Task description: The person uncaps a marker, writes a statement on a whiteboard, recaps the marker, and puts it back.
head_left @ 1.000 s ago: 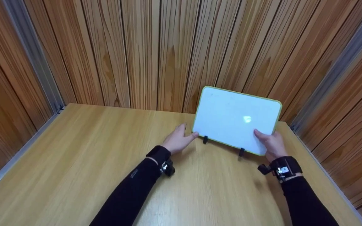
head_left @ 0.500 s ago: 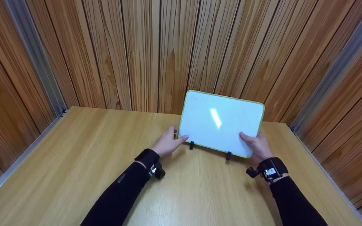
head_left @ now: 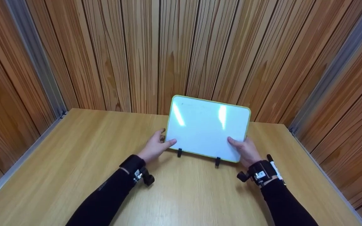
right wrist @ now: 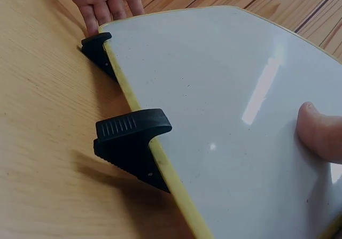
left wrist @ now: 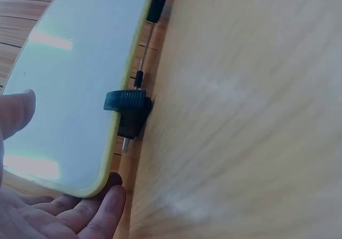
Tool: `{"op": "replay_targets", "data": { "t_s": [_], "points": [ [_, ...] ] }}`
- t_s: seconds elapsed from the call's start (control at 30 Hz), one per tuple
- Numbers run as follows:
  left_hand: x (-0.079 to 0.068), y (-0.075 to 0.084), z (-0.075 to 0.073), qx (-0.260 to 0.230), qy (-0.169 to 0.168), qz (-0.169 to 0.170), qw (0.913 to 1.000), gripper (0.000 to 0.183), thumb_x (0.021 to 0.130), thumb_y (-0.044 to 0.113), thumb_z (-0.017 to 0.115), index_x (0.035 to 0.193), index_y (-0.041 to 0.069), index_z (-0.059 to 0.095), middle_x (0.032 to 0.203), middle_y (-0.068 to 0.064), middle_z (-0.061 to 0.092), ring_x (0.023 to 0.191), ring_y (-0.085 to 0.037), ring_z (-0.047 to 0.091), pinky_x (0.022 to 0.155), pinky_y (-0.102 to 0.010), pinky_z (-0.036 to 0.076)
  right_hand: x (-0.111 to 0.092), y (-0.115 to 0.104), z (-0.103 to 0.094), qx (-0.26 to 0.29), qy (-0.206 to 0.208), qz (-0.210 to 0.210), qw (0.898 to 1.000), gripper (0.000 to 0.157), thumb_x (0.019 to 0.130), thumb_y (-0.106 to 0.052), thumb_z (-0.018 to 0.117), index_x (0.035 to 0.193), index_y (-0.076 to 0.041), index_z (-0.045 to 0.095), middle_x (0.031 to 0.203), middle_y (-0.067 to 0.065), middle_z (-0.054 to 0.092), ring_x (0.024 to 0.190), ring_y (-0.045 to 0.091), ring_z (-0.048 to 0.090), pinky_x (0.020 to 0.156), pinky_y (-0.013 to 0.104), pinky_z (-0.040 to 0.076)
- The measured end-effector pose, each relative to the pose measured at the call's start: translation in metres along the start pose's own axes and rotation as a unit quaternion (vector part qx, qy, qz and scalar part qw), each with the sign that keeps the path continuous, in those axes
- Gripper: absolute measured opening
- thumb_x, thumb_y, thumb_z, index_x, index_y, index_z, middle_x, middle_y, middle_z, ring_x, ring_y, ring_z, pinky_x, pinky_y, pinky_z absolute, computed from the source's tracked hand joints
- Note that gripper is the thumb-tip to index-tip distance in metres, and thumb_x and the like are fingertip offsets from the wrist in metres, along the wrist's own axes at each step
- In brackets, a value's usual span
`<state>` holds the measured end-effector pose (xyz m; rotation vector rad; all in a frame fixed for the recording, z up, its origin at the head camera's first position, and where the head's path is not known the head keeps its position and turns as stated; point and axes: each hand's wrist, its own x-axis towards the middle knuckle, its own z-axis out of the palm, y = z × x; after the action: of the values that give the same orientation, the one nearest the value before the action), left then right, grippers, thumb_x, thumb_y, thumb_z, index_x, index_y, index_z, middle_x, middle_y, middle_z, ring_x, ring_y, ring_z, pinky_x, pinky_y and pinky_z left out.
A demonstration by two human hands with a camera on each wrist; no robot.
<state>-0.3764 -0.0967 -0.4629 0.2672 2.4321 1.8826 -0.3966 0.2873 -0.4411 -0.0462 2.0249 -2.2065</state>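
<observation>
A small whiteboard (head_left: 206, 125) with a yellow-green rim leans back on a black stand, whose hooked feet (right wrist: 133, 126) catch its lower edge. My right hand (head_left: 247, 150) grips the board's right side, thumb on the white face and fingers hidden behind. At the lower left corner, my left hand (head_left: 156, 146) holds the board, its thumb over the front. In the left wrist view the left fingers (left wrist: 104, 212) lie along the short edge, partly behind it. A thin metal rod (left wrist: 145, 54) of the stand shows behind the rim.
A black-and-white pen-like marker (head_left: 274, 169) lies on the table (head_left: 181, 194), partly hidden behind the right wrist. Wood-plank walls (head_left: 143, 56) close off the table's back and sides. Each wrist wears a black strap with a small camera.
The whiteboard and its stand have moved left and slightly toward me, with both hands alongside. The left thumb now overlaps the board's face more. The marker has come into view behind the right wrist.
</observation>
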Motion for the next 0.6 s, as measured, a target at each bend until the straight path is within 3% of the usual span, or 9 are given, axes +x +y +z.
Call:
{"op": "replay_targets", "data": {
  "t_s": [0.13,0.33,0.47,0.6],
  "points": [
    [-0.008,-0.002,-0.009,-0.027,-0.004,0.002,0.9996,0.09,0.108,0.034,0.078,0.168,-0.011,0.03,0.16,-0.038,0.049,0.152,-0.048,0.049,0.122,-0.06,0.043,0.0,0.005,0.007,0.007,-0.006,0.01,1.0,0.058,0.108,-0.025,0.078,0.154,-0.009,0.046,0.141,0.009,0.074,0.127,0.027,0.073,0.104,0.046,0.06],
    [-0.015,-0.008,-0.018,-0.032,-0.02,0.01,0.9992,0.068,0.109,0.032,0.077,0.155,-0.01,0.052,0.144,-0.023,0.068,0.134,-0.034,0.065,0.113,-0.054,0.052,-0.002,0.01,0.016,0.008,-0.028,0.008,1.0,0.057,0.108,-0.022,0.078,0.154,-0.007,0.047,0.142,0.012,0.073,0.129,0.029,0.072,0.106,0.048,0.059],
    [-0.019,-0.01,-0.024,-0.026,-0.023,0.0,0.9994,0.057,0.107,0.032,0.08,0.145,-0.007,0.062,0.137,-0.017,0.071,0.124,-0.027,0.065,0.108,-0.045,0.053,-0.003,0.012,0.022,0.008,-0.04,-0.002,0.999,0.054,0.108,-0.019,0.077,0.152,-0.005,0.049,0.14,0.012,0.074,0.127,0.029,0.074,0.104,0.047,0.06],
    [-0.022,-0.009,-0.028,-0.049,-0.038,0.0,0.9981,0.05,0.105,0.029,0.082,0.138,-0.005,0.067,0.124,-0.01,0.075,0.107,-0.02,0.063,0.094,-0.035,0.053,-0.003,0.014,0.026,0.013,-0.036,-0.007,0.999,0.049,0.108,-0.016,0.076,0.149,-0.004,0.05,0.137,0.012,0.075,0.125,0.029,0.075,0.103,0.046,0.061]
  ]
}}
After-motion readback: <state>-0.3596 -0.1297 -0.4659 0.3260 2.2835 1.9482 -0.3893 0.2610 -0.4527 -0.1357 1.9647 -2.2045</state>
